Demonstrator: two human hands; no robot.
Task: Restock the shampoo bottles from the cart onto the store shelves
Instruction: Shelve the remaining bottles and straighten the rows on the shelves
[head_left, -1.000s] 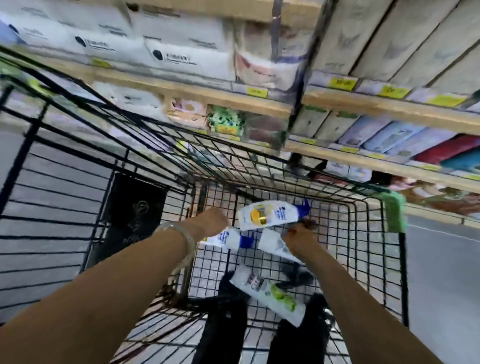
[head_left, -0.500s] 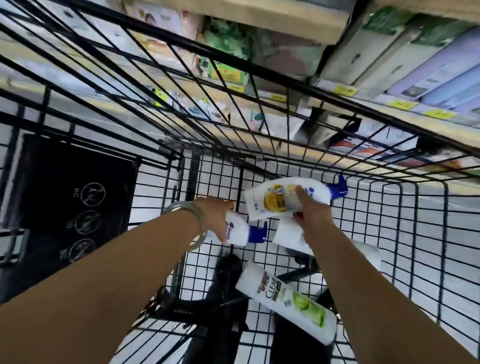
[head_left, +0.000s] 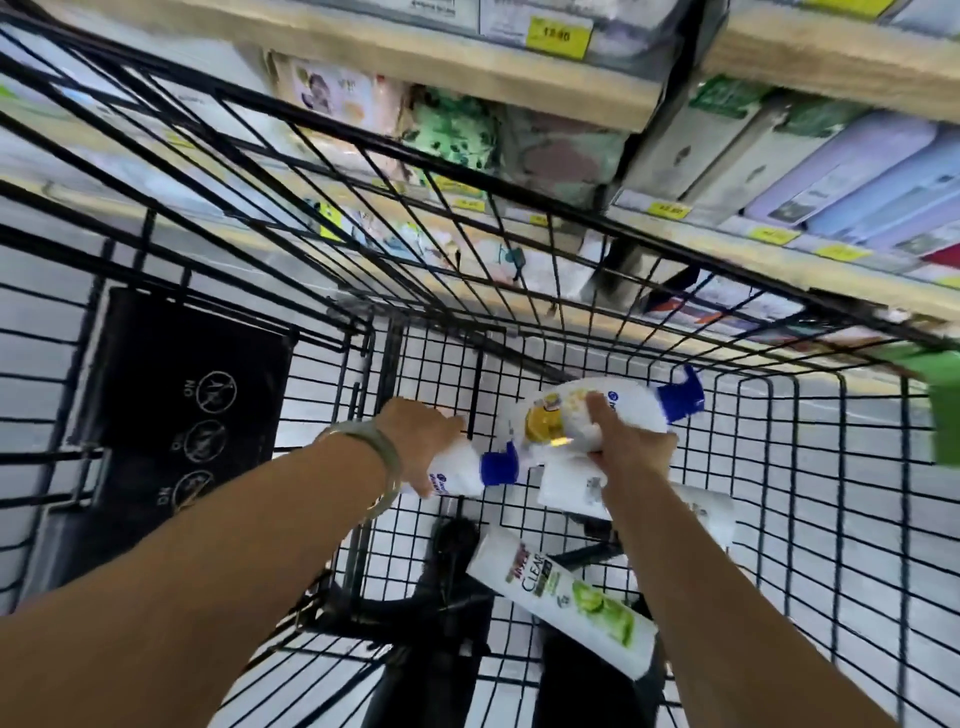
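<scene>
**Both hands on bottles inside the cart**

Nearest, a green-labelled Clear bottle lies flat on the floor of the cart, between the two forearms and untouched. Beyond it, the left hand wraps its fingers round a small blue-capped bottle, cap pointing right. The right hand grips a larger yellow-labelled bottle — thumb across its face — above another white bottle lying on the wire. The shelves stand beyond the cart's far wall. Against half a second earlier, both grips and the Clear bottle's place are unchanged.
</scene>
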